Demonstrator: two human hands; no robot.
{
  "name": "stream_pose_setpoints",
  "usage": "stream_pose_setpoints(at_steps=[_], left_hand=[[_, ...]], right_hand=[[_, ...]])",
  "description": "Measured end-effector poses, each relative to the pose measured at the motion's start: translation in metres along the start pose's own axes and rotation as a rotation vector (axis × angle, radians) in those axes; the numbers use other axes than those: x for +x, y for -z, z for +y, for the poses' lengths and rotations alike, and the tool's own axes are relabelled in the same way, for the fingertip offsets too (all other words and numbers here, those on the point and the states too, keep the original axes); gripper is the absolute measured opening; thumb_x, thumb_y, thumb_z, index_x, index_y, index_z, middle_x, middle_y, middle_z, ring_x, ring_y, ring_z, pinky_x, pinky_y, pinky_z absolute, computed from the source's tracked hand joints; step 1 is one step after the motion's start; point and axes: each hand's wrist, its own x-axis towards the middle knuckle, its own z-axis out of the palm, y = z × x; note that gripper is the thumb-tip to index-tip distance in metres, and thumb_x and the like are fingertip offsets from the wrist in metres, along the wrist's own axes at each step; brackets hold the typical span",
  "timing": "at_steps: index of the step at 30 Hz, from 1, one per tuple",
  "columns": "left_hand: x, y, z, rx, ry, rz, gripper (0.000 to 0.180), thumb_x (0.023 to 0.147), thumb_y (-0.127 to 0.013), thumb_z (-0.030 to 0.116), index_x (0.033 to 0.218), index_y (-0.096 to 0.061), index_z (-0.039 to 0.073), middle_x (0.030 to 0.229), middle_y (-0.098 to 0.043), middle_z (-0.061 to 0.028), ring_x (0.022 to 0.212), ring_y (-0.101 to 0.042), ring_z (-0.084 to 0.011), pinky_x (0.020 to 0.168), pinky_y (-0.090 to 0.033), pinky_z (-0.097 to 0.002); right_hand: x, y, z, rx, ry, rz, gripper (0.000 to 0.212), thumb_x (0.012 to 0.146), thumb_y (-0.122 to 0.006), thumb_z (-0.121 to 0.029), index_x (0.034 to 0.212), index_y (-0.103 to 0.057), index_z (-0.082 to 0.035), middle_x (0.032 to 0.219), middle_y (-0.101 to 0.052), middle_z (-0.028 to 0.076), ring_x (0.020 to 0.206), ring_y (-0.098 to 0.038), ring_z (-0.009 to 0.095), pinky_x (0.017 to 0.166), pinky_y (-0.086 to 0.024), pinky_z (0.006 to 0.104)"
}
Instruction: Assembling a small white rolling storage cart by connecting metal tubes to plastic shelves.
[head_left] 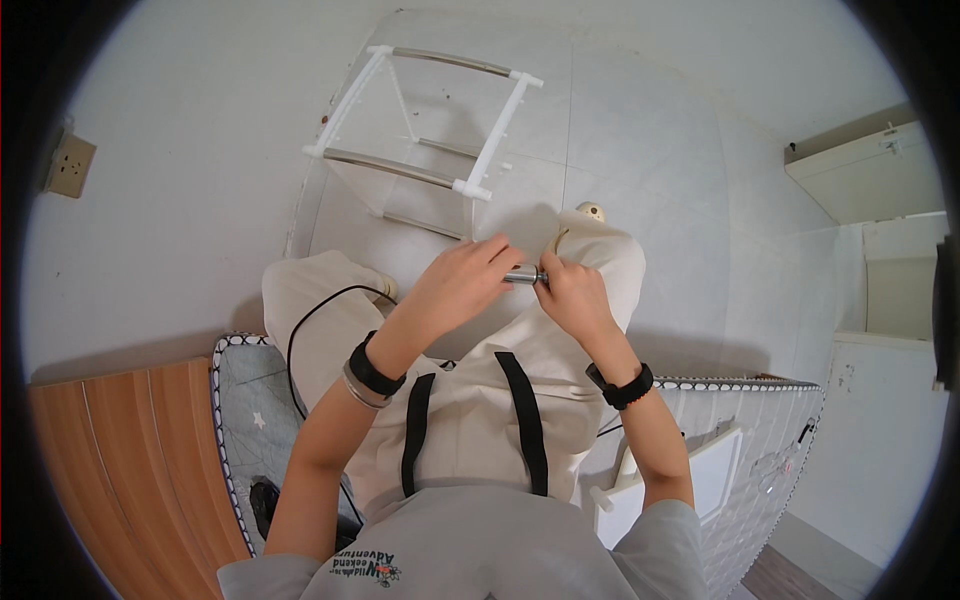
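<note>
In front of my lap, a short shiny silver metal cylinder (521,274) with a narrow dark tip lies across between my hands. My left hand (462,282) is curled around its left end, which the fingers hide. At the narrow tip, my right hand (577,297) has its thumb and fingers pinched together; whatever else is in them is hidden. A thin yellowish strip (560,240) shows just above the right fingers. Both hands are above my light trousers (470,430). The cylinder's exact kind cannot be made out.
A white frame with metal bars (420,168) stands on the grey tiled floor ahead, near the left wall. A black cable (293,345) loops over my left leg. White frame parts (700,480) lie on the quilted cover (770,420) at right. An open cabinet (880,180) is farther right.
</note>
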Motion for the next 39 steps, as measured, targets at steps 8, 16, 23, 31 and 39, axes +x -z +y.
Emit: stream_pose_setpoints(at_steps=[8,16,23,31,39], left_hand=[[-0.002,-0.003,-0.005,-0.041,-0.020,0.032,0.026,0.076,-0.065,0.019,0.096,-0.054,0.006,0.084,-0.057,-0.0073,0.080,-0.054,-0.0264,0.075,-0.041,-0.0344],[-0.002,-0.004,-0.015,-0.047,0.017,-0.049,0.026,0.078,-0.065,0.021,0.098,-0.056,0.006,0.086,-0.060,-0.0085,0.082,-0.055,-0.0272,0.077,-0.041,-0.0346],[-0.001,0.004,-0.007,-0.157,0.061,-0.111,0.030,0.076,-0.065,0.025,0.096,-0.055,0.005,0.085,-0.062,-0.0082,0.084,-0.058,-0.0263,0.076,-0.041,-0.0360],[-0.008,-0.007,-0.018,-0.068,0.090,-0.113,0.033,0.078,-0.064,0.021,0.107,-0.057,0.006,0.089,-0.061,-0.0106,0.082,-0.057,-0.0294,0.076,-0.044,-0.0375],[-0.017,-0.012,-0.021,-0.059,0.224,-0.096,0.029,0.083,-0.059,0.014,0.109,-0.056,0.002,0.094,-0.056,-0.0129,0.080,-0.057,-0.0310,0.073,-0.046,-0.0373]], right_hand=[[-0.001,-0.004,0.004,0.015,0.009,0.006,0.012,0.078,-0.059,-0.015,0.078,-0.052,-0.005,0.062,-0.058,0.012,0.056,-0.059,0.031,0.049,-0.046,0.0409],[0.001,-0.003,0.002,-0.002,-0.016,-0.030,0.012,0.078,-0.059,-0.015,0.079,-0.053,-0.005,0.063,-0.060,0.013,0.057,-0.059,0.031,0.050,-0.047,0.0411],[0.001,-0.005,0.004,0.020,-0.010,0.001,0.012,0.077,-0.059,-0.015,0.080,-0.054,-0.004,0.063,-0.059,0.013,0.057,-0.059,0.032,0.051,-0.047,0.0409],[-0.002,-0.007,0.002,0.023,-0.028,-0.043,0.013,0.077,-0.059,-0.015,0.079,-0.053,-0.004,0.063,-0.059,0.013,0.059,-0.060,0.031,0.051,-0.047,0.0407],[-0.007,0.000,-0.003,0.081,-0.137,-0.014,0.023,0.082,-0.061,-0.024,0.079,-0.052,-0.004,0.061,-0.058,0.013,0.056,-0.058,0.032,0.050,-0.046,0.0407]])
